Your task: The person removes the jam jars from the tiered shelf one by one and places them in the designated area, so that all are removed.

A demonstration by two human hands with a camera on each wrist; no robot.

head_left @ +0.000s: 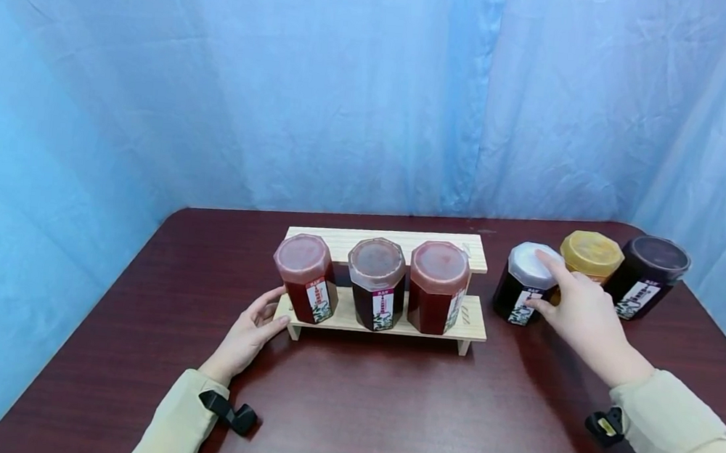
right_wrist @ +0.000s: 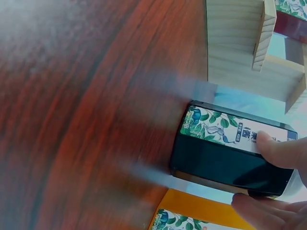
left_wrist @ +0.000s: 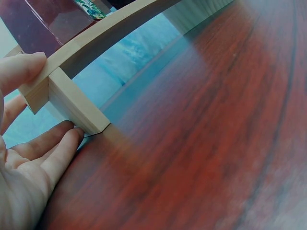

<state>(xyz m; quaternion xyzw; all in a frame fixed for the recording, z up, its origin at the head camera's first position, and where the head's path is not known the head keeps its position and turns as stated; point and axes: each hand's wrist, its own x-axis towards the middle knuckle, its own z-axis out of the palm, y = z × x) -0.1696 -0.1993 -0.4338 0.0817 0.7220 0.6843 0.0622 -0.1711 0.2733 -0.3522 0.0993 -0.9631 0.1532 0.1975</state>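
My left hand [head_left: 246,338] holds the left end of a two-tier wooden rack [head_left: 473,325]. In the left wrist view its thumb lies on the shelf edge and fingertips touch the rack's leg [left_wrist: 76,103]. Three labelled jars stand on the lower tier: a red jar [head_left: 311,298], a dark jar [head_left: 362,301] and another red jar [head_left: 423,311]. Right of the rack, my right hand [head_left: 581,313] grips a dark jar with a white lid [head_left: 510,292]. The right wrist view shows the thumb on this jar's label [right_wrist: 220,127] and fingers against another side; its base appears to touch the table.
A yellow-lidded jar [head_left: 590,252] stands right beside the gripped jar, partly hidden by my right hand. Farther right is a black-lidded dark jar [head_left: 654,269]. The rack stands on a dark red wooden table [head_left: 384,418], with blue curtains [head_left: 349,94] around its back and sides.
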